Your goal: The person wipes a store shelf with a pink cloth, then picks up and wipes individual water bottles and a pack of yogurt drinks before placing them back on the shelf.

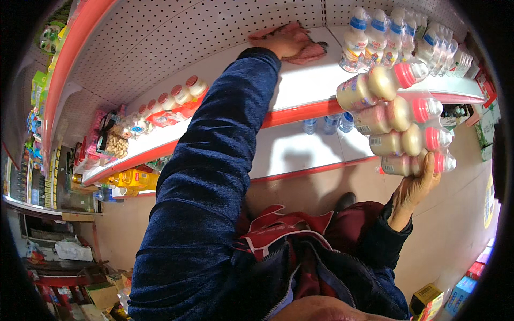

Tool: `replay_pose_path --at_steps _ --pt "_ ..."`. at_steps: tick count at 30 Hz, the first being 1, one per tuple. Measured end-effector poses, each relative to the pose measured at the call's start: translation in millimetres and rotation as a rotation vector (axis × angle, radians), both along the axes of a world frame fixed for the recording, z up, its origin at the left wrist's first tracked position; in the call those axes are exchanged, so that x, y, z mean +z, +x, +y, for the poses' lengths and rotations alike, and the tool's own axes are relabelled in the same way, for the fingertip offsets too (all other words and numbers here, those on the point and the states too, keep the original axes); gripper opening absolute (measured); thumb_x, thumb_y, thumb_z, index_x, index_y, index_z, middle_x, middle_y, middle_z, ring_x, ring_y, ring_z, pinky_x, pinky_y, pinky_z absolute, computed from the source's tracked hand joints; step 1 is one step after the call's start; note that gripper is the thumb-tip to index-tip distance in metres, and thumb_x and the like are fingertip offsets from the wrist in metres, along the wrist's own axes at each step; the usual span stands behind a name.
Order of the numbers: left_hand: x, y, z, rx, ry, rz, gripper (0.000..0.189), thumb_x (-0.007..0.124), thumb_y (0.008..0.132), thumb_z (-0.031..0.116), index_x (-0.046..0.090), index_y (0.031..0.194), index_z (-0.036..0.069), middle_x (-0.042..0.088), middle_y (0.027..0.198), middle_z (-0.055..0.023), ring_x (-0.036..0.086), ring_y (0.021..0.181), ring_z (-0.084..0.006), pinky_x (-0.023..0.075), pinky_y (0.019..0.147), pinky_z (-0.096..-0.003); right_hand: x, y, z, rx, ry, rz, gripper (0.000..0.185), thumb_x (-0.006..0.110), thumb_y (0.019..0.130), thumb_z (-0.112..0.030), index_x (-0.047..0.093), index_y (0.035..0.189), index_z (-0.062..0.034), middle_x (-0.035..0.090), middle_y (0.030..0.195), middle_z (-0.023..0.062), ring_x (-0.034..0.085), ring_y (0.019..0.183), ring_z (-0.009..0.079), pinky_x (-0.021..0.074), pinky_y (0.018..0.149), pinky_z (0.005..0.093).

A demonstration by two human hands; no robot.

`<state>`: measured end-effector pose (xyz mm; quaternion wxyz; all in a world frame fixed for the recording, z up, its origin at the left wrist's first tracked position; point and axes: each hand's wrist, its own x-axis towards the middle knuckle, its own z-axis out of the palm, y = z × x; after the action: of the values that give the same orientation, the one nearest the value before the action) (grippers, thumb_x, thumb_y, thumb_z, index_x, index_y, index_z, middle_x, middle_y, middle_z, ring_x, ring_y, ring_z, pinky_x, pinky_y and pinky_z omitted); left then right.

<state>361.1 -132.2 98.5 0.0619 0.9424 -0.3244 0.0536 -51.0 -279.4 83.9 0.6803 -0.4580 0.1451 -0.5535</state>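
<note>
My left hand point(286, 47), at the end of an outstretched dark blue sleeve, lies on a pink cloth point(307, 54) with dark edging. The cloth is bunched under the fingers against the white shelf board point(309, 86), near its perforated back panel. My right hand point(417, 188) grips the near end of a film-wrapped pack of bottles point(401, 110) with pink collars, clear caps and a pale yellowish drink. That pack is held tilted in front of the shelf's red front edge. Blue-banded bottles point(355, 42) stand in wrapped rows on the shelf's right part.
Left along the shelf are red-lidded jars point(180, 94) and a tub of nuts point(116, 144). Yellow oil bottles point(134, 179) and water bottles point(331, 122) stand lower down. An upper shelf edge point(68, 72) juts out at left. Cartons point(425, 299) lie on the floor at lower right.
</note>
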Motion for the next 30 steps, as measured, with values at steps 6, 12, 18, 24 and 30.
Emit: replay_pose_path --at_steps 6,12,18,24,30 --pt "-6 18 62 0.084 0.055 -0.004 0.065 0.036 0.090 0.062 0.039 0.143 0.024 0.033 0.148 -0.0185 0.030 0.138 -0.0348 0.0233 0.113 -0.0414 -2 4 -3 0.015 0.014 0.028 0.023 0.066 0.087 -0.015 0.061 0.104 -0.0005 0.062 0.091 0.0029 0.058 0.083 0.0115 0.0471 0.079 0.0274" --pt "-13 23 127 0.339 0.032 0.051 0.055 0.030 0.095 0.051 0.042 0.140 0.024 0.036 0.149 -0.0095 0.027 0.139 -0.0323 0.0183 0.115 -0.0374 -6 -1 -2 0.028 0.016 -0.006 0.018 0.065 0.088 -0.010 0.062 0.102 0.0002 0.063 0.090 0.0043 0.060 0.081 0.0118 0.0481 0.076 0.0258" --pt "-25 21 127 0.316 0.052 -0.236 0.053 0.040 0.091 0.051 0.052 0.131 0.018 0.050 0.138 -0.0110 0.044 0.128 -0.0319 0.0312 0.108 -0.0395 -8 -6 -7 -0.005 0.023 -0.025 0.019 0.065 0.087 -0.009 0.062 0.103 0.0017 0.064 0.093 0.0063 0.061 0.082 0.0120 0.0482 0.078 0.0258" --pt "-20 -28 98 0.051 0.171 0.140 0.061 0.035 0.094 0.055 0.051 0.132 0.011 0.057 0.125 -0.0206 0.053 0.117 -0.0362 0.0401 0.099 -0.0433 -13 0 -4 0.018 0.056 -0.022 0.017 0.066 0.087 -0.011 0.064 0.098 0.0017 0.065 0.093 0.0081 0.061 0.083 0.0150 0.0499 0.077 0.0286" --pt "-5 -111 42 -0.340 0.248 0.083 0.053 0.031 0.094 0.060 0.039 0.138 0.031 0.047 0.132 -0.0242 0.048 0.115 -0.0459 0.0396 0.094 -0.0553 -4 -2 -2 0.069 0.011 0.037 0.018 0.066 0.087 -0.011 0.063 0.100 0.0015 0.065 0.095 0.0085 0.062 0.086 0.0150 0.0504 0.079 0.0290"
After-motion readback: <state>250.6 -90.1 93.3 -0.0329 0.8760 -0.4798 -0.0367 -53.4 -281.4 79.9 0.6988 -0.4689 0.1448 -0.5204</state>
